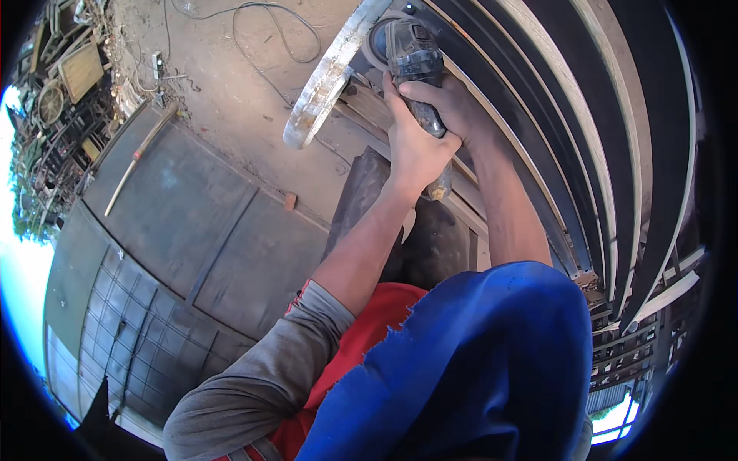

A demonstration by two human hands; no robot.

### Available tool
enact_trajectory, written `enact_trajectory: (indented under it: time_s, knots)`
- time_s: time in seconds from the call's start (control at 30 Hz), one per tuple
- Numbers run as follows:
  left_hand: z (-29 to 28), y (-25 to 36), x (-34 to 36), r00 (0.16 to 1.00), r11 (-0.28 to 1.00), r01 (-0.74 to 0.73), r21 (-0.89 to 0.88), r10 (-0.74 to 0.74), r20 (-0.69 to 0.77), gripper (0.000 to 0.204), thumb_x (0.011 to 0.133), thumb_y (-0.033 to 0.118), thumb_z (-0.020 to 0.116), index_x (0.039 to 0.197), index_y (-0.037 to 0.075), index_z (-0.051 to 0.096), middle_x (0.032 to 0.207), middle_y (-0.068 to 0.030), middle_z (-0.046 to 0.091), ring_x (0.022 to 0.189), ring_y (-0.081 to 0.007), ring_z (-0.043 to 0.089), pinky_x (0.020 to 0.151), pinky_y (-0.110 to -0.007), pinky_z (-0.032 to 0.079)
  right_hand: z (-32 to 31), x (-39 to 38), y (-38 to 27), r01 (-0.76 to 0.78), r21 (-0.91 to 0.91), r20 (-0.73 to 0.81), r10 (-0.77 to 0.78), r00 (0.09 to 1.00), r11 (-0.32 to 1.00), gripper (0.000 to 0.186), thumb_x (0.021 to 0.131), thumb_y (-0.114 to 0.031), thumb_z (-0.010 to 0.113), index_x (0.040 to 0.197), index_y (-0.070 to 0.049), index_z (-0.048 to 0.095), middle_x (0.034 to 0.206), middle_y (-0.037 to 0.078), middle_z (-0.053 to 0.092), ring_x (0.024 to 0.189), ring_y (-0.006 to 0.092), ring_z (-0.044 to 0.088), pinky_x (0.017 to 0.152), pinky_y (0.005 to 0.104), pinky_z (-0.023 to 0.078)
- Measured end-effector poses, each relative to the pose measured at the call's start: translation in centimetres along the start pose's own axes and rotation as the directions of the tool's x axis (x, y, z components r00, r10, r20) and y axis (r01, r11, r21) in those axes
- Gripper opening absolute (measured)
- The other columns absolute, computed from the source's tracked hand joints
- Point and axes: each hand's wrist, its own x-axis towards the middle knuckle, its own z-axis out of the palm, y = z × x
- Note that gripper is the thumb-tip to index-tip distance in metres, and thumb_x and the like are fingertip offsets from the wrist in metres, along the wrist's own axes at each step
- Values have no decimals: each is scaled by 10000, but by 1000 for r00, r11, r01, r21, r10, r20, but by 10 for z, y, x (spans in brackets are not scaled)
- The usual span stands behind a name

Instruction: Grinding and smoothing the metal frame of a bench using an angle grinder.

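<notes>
An angle grinder (415,52) with a dark, worn body is held in both hands at the upper middle. My left hand (419,150) wraps round its handle, nearer to me. Farther up, by the grinder's head, my right hand (450,107) is closed round the body, the thumb across it. The grinder's disc (378,40) faces left, close beside a pale, scuffed metal bar (330,81). Whether the disc touches the bar or spins, I cannot tell. Dark metal beams (530,100) lie just right of my right hand.
Long metal bars (615,100) run down the right side. A black cable (277,8) loops over the dirt ground (223,84). Dark metal sheets (169,192) lie at the left, with a wooden-handled tool (138,156) on them and a metal grid (134,330) nearer. Scrap (54,104) is piled far left.
</notes>
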Motion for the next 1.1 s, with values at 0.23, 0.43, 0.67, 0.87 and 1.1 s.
enact_trajectory:
  time_s: [0.23,0.43,0.67,0.87,1.1]
  knots:
    - [-27,-15,16,993,984,-117,134,118,3,1260,730,164,865,1664,115,21,1294,-294,646,1056,-431,717,868,-463,578,27,16,14,137,213,-40,-132,990,967,406,823,-307,820,1115,-31,760,959,70,763,800,134,678,745,259,538]
    - [-41,-19,26,986,956,-168,240,158,61,1254,732,169,867,1664,119,30,1330,-287,631,1085,-424,712,885,-464,578,31,34,37,185,197,-69,-175,982,963,421,880,-260,770,1216,-12,715,1071,93,757,900,155,680,826,279,536]
    - [-12,-13,-2,997,1000,7,-29,-4,81,1242,726,130,851,1665,126,39,1416,-279,571,1110,-388,697,895,-450,572,12,-4,17,45,-6,-135,-46,990,999,477,802,-362,828,1136,-28,759,967,80,768,829,153,688,755,292,528]
    - [37,4,-8,1000,950,2,-311,0,6,1154,713,26,764,1642,91,82,1351,-250,569,1054,-349,664,891,-419,562,-21,-21,-27,-90,-201,-84,74,994,975,440,858,-277,808,1183,8,728,984,102,756,801,154,688,779,273,546]
    - [64,2,-1,999,830,-15,-558,-16,-50,1022,713,-27,713,1578,50,174,1253,-231,595,980,-291,654,837,-377,567,-25,-16,-52,-109,-468,-101,70,992,877,433,848,-281,816,1148,20,737,962,109,749,780,149,675,768,269,539]
